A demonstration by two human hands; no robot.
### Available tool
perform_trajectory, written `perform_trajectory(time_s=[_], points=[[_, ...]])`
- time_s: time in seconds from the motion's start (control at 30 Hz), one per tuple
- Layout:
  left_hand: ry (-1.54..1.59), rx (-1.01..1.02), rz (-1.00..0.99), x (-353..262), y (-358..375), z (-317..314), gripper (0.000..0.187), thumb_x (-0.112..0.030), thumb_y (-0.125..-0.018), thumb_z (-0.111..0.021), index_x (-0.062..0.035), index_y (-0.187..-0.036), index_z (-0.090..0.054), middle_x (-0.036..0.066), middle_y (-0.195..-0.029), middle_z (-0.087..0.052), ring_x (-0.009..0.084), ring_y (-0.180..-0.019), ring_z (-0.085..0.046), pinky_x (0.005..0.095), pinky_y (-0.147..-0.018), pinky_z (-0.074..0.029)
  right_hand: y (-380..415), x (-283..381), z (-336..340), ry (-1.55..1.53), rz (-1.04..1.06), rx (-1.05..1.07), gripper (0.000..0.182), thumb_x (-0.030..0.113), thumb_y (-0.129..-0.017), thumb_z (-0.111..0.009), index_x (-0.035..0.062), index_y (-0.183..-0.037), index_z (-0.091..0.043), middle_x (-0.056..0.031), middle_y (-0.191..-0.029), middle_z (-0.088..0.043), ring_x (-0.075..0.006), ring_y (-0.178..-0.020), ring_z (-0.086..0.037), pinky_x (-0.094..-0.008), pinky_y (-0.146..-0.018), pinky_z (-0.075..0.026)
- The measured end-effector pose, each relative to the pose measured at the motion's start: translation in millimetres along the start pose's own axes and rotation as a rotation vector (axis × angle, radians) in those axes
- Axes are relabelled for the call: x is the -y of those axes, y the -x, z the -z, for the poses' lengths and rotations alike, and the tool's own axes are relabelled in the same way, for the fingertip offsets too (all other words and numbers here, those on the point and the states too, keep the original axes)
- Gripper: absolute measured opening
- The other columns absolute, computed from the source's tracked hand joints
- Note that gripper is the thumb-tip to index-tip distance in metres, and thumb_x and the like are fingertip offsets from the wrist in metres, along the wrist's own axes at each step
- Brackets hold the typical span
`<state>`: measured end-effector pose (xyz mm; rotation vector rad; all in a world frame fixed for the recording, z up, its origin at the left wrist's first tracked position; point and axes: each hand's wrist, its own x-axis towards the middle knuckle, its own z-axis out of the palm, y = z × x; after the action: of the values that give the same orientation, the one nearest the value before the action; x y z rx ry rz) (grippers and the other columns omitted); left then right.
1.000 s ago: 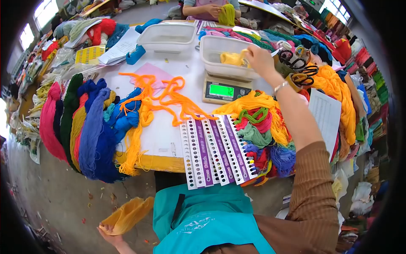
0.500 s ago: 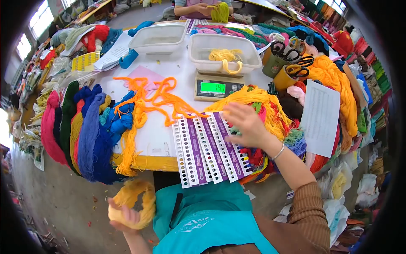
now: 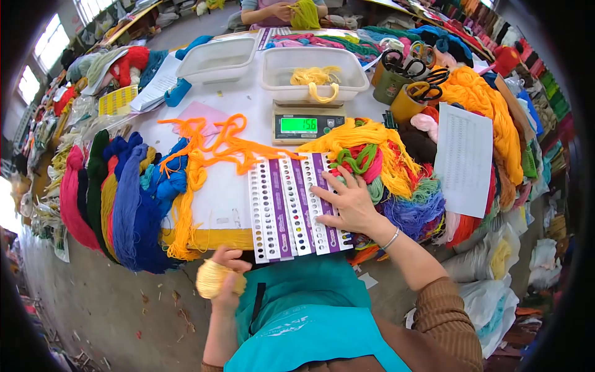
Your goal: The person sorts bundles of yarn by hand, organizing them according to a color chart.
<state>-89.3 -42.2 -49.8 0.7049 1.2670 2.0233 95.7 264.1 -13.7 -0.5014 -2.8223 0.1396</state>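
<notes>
My left hand [image 3: 233, 280] is closed around a bundle of pale yellow yarn [image 3: 212, 279], just off the table's front edge. With fingers spread, my right hand [image 3: 354, 203] lies on the right side of several white-and-purple cards [image 3: 284, 211] punched with rows of holes. Loose orange yarn [image 3: 218, 144] trails over the table to the top of these cards. Behind them a digital scale [image 3: 308, 126] reads 15.6. On it sits a white plastic tub [image 3: 354, 90] holding some yellow yarn [image 3: 316, 77], one loop hanging over the rim.
Coloured skeins [image 3: 127, 217] hang over the left table edge. Yellow and multicoloured yarn [image 3: 403, 167] is heaped at right, beside a printed sheet [image 3: 465, 161]. Scissors stand in a green can [image 3: 389, 87] and a yellow can [image 3: 408, 104]. Another tub [image 3: 214, 73] stands behind; a person handles green yarn [image 3: 305, 15] opposite.
My right hand has come down onto the cards. The left hand has moved up and right with the yarn, which is now bunched more compactly. The scale's reading has changed.
</notes>
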Motion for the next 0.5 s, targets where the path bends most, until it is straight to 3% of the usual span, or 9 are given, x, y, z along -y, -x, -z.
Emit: perform_trajectory(time_s=[0.07,0.1,0.17,0.2,0.27,0.3,0.37,0.4,0.5], points=[[0.208,0.075,0.011,-20.9,-5.6,7.8,0.062,-0.03,-0.091,-0.06,-0.0062,-0.144,-0.039,0.014,-0.11,-0.061,0.0188,-0.067,-0.061,0.0387,-0.068,-0.054,0.0,2.7,0.7,0.017,-0.009,0.007,0.061,0.056,-0.078,-0.067,0.0254,-0.13,-0.06,-0.0137,-0.141,-0.049,-0.0435,-0.132,-0.039,-0.0635,-0.1,-0.036],[0.206,0.073,0.011,-27.1,-7.9,9.1,0.062,-0.03,-0.091,-0.06,-0.0062,-0.144,-0.039,0.014,-0.11,-0.061,0.0188,-0.067,-0.061,0.0387,-0.068,-0.054,0.6,3.3,0.0,0.027,-0.012,0.013,0.061,0.057,-0.078,-0.067,0.0256,-0.13,-0.06,-0.0138,-0.141,-0.049,-0.0435,-0.132,-0.039,-0.0638,-0.1,-0.035],[0.447,0.22,0.097,-36.7,-13.5,11.1,0.06,-0.034,-0.095,-0.054,-0.0059,-0.145,-0.038,0.015,-0.119,-0.059,0.0224,-0.085,-0.065,0.0382,-0.077,-0.054,0.3,4.5,-0.4,0.033,-0.007,-0.013,0.058,0.055,-0.077,-0.068,0.0255,-0.127,-0.062,-0.0133,-0.137,-0.052,-0.0414,-0.131,-0.04,-0.0642,-0.099,-0.036],[0.448,0.219,0.097,-40.8,-15.5,5.7,0.06,-0.034,-0.095,-0.054,-0.0059,-0.145,-0.038,0.015,-0.119,-0.059,0.0224,-0.085,-0.065,0.0382,-0.077,-0.054,-0.7,4.4,0.5,0.034,-0.006,-0.011,0.058,0.055,-0.077,-0.068,0.0255,-0.127,-0.062,-0.0133,-0.137,-0.052,-0.0414,-0.131,-0.04,-0.0642,-0.099,-0.036],[0.181,0.002,0.217,-49.6,-19.0,-9.6,0.062,-0.037,-0.097,-0.05,-0.0056,-0.148,-0.035,0.016,-0.132,-0.054,0.0259,-0.112,-0.059,0.0381,-0.089,-0.051,-5.9,6.7,9.8,-0.006,-0.001,-0.01,0.055,0.052,-0.076,-0.069,0.0205,-0.121,-0.064,-0.013,-0.131,-0.056,-0.0408,-0.129,-0.042,-0.0637,-0.098,-0.036],[0.173,0.08,0.226,-53.0,-24.3,-11.0,0.064,-0.037,-0.097,-0.049,-0.005,-0.149,-0.031,0.017,-0.147,-0.042,0.0286,-0.137,-0.04,0.0403,-0.103,-0.043,-10.1,11.6,17.1,-0.024,0.014,-0.109,0.044,0.041,-0.076,-0.074,0.0135,-0.11,-0.067,-0.0116,-0.119,-0.062,-0.0375,-0.122,-0.049,-0.0564,-0.097,-0.04],[0.329,0.062,0.26,-55.4,-34.1,-22.7,0.066,-0.038,-0.097,-0.048,-0.0046,-0.15,-0.03,0.016,-0.154,-0.033,0.0291,-0.143,-0.031,0.0435,-0.107,-0.038,-20.5,26.0,23.4,-0.191,0.028,-0.281,0.03,0.025,-0.075,-0.077,0.0083,-0.098,-0.069,-0.0092,-0.104,-0.067,-0.0316,-0.111,-0.057,-0.0449,-0.091,-0.046],[0.371,0.084,0.271,-59.0,-38.6,-30.0,0.066,-0.04,-0.097,-0.046,-0.0045,-0.151,-0.028,0.016,-0.158,-0.025,0.0289,-0.147,-0.023,0.0477,-0.111,-0.033,-30.2,40.3,31.0,-0.312,0.077,-0.345,0.019,0.012,-0.076,-0.075,0.0046,-0.092,-0.07,-0.0085,-0.092,-0.069,-0.0276,-0.093,-0.063,-0.0347,-0.08,-0.051],[0.492,0.118,0.305,-54.7,-42.8,-38.6,0.066,-0.041,-0.099,-0.044,-0.0061,-0.151,-0.026,0.016,-0.158,-0.025,0.0281,-0.147,-0.022,0.0522,-0.113,-0.028,-37.5,94.9,35.8,-0.987,-0.173,-0.057,0.014,0.01,-0.084,-0.07,-0.0008,-0.092,-0.068,-0.0071,-0.083,-0.068,-0.0139,-0.065,-0.062,-0.0258,-0.059,-0.049]])
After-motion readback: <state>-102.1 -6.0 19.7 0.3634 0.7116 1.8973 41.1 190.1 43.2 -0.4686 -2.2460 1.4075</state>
